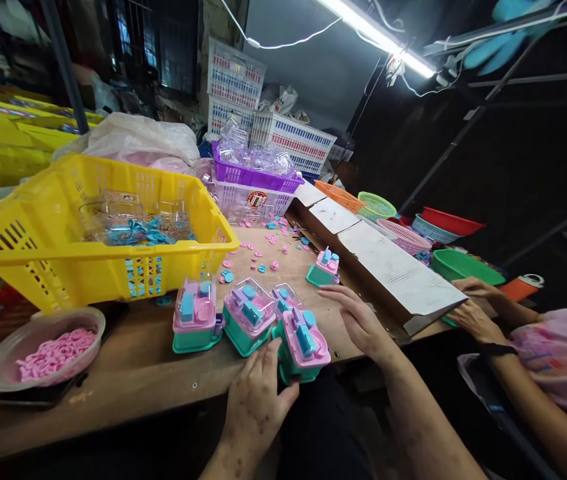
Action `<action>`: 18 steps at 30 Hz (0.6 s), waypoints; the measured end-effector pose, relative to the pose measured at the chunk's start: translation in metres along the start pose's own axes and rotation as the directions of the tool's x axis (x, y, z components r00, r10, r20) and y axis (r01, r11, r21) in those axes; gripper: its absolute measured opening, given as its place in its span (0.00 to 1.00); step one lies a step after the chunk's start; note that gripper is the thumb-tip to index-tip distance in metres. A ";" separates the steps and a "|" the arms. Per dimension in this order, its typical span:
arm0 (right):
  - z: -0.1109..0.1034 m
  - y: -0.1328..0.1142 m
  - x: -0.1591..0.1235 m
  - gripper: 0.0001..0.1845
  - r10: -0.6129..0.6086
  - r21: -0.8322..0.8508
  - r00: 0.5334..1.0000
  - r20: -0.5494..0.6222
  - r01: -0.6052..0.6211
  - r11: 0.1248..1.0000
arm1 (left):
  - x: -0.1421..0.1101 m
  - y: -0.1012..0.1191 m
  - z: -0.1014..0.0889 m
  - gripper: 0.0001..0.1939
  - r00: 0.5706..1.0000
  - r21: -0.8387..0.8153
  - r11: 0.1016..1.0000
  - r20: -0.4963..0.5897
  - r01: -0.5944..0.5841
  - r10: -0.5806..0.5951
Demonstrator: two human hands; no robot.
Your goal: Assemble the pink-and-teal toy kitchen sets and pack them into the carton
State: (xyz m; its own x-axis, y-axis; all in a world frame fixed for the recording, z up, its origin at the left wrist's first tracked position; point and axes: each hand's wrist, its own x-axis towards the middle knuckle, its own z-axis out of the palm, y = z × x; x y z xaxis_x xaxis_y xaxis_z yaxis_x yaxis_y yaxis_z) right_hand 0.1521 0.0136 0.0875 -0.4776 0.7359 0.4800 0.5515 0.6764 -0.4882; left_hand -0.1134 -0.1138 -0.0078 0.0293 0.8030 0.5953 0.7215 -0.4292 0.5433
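My left hand (258,400) is closed around the green base of a toy block (303,347) with a pink top and blue knobs, at the near edge of the wooden table (128,373). My right hand (358,320) lies flat beside it with fingers stretched out, holding nothing. Two more such toys (196,317) (249,317) with clear lids stand just left. Another toy (324,268) sits farther back. Small pink and blue discs (263,250) are scattered across the table.
A yellow basket (63,233) holds blue parts and clear lids. A bowl of pink rings (43,350) stands at left. A purple basket (253,175) of clear lids sits behind. A cardboard box (388,267) lies at right. Another person's hands (473,307) work there, by coloured baskets (458,265).
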 end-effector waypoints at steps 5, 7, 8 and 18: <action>0.010 0.014 0.067 0.34 -0.082 0.018 0.896 0.437 0.083 0.996 | -0.005 -0.001 0.008 0.38 1.000 0.019 1.000 -0.028 0.015 -0.015; 0.006 0.014 0.084 0.34 -0.069 -0.032 0.855 0.514 0.100 0.995 | -0.008 -0.003 0.013 0.34 1.000 0.039 0.999 -0.028 -0.002 0.003; 0.003 0.011 0.093 0.34 -0.071 -0.056 0.839 0.540 0.120 0.991 | -0.010 -0.005 0.017 0.32 1.000 0.053 0.999 -0.030 -0.008 0.009; 0.048 0.001 0.295 0.26 -0.034 -0.367 0.834 0.551 0.278 0.888 | -0.040 -0.028 0.059 0.29 0.999 0.009 0.999 -0.024 -0.043 0.043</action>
State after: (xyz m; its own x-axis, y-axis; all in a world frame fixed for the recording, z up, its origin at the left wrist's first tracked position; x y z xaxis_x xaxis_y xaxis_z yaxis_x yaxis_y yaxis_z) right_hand -0.0207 0.2333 0.1935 -0.7937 0.6081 0.0146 0.6075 0.7937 -0.0327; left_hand -0.0944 -0.1098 -0.0821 0.0443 0.7737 0.6321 0.7255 -0.4599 0.5121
